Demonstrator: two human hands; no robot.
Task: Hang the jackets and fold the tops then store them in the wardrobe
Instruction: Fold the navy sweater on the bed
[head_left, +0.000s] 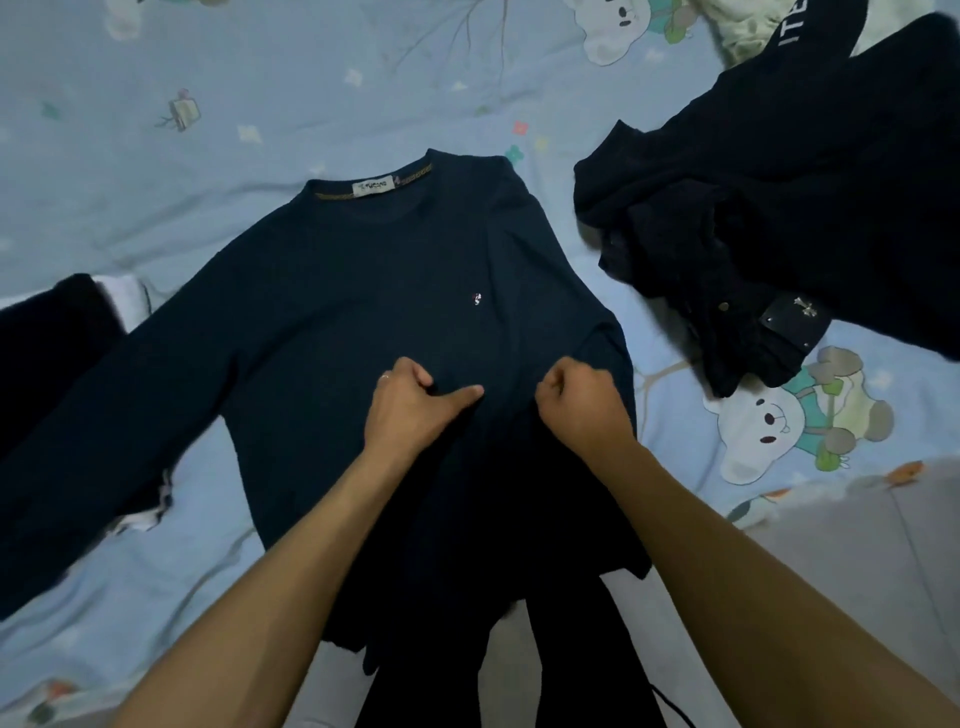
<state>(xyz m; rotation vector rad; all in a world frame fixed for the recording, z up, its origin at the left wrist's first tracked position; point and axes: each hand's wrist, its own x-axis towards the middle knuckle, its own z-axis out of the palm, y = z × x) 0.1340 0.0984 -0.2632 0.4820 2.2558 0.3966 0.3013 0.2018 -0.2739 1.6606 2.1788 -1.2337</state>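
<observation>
The navy top (363, 291) is lying flat on the bed sheet (156, 156), its left sleeve (104, 415) spread out. The left hand (410, 405) is curling its fingers onto the cloth, thumb stretched out. The right hand (582, 405) is pinching the folded-in right side. Folding seems under way; next, probably, the left sleeve needs folding inward.

Both bare forearms outstretched, left hand (410, 402) and right hand (582, 402) side by side, fingers curled.
</observation>
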